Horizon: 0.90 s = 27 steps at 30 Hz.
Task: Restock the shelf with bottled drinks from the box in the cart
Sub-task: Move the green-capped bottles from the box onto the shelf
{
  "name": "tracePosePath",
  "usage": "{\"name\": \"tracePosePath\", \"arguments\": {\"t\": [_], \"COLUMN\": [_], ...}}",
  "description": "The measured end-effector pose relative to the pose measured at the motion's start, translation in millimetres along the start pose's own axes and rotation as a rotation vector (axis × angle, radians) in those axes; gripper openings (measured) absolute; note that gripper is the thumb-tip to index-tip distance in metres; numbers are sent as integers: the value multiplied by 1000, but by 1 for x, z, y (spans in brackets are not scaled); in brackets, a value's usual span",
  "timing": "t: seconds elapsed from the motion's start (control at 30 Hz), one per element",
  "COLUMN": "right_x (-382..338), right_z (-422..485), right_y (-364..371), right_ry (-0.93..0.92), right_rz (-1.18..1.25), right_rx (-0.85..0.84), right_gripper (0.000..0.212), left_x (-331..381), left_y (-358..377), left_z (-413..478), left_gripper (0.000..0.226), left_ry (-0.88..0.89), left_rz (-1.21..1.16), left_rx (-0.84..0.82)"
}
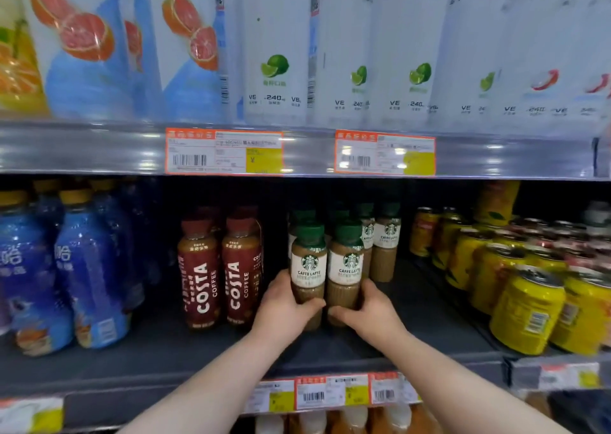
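Your left hand (pixel 285 304) and right hand (pixel 369 308) each wrap one green-capped latte bottle, the left bottle (pixel 308 270) touching the right bottle (pixel 345 273), both upright on the dark shelf (pixel 165 344), full of tan coffee, beside red Costa coffee bottles (pixel 220 268).

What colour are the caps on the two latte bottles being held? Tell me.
Green caps on both bottles, clearest in the head view.
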State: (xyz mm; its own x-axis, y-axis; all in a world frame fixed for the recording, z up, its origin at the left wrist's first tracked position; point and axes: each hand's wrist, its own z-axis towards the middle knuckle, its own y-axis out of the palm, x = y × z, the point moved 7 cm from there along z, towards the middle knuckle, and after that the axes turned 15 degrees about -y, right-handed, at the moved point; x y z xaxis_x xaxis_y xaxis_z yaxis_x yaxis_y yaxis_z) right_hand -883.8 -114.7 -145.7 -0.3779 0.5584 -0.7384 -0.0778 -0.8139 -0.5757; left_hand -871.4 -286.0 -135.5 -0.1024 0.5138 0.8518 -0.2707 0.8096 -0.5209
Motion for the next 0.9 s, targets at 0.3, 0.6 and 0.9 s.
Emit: {"name": "tracePosePath", "arguments": {"t": [0.3,0.6,0.9], "right_x": [3,-3,-113], "right_z": [8,4,-48], "right_y": [6,1,5], "right_ry": [-10,-21,-564], "right_rz": [-128,-87,-558], "right_rx": [-40,51,169], "right_gripper": [59,74,48], "left_x": [-8,-5,-1], "left_y": [4,6,-44], "left_z": [1,-4,-70], "left_gripper": [56,70,70], "left_ry": [-44,-119,137], "left_rz": [62,113,337], "left_rx": [27,6,40]}}
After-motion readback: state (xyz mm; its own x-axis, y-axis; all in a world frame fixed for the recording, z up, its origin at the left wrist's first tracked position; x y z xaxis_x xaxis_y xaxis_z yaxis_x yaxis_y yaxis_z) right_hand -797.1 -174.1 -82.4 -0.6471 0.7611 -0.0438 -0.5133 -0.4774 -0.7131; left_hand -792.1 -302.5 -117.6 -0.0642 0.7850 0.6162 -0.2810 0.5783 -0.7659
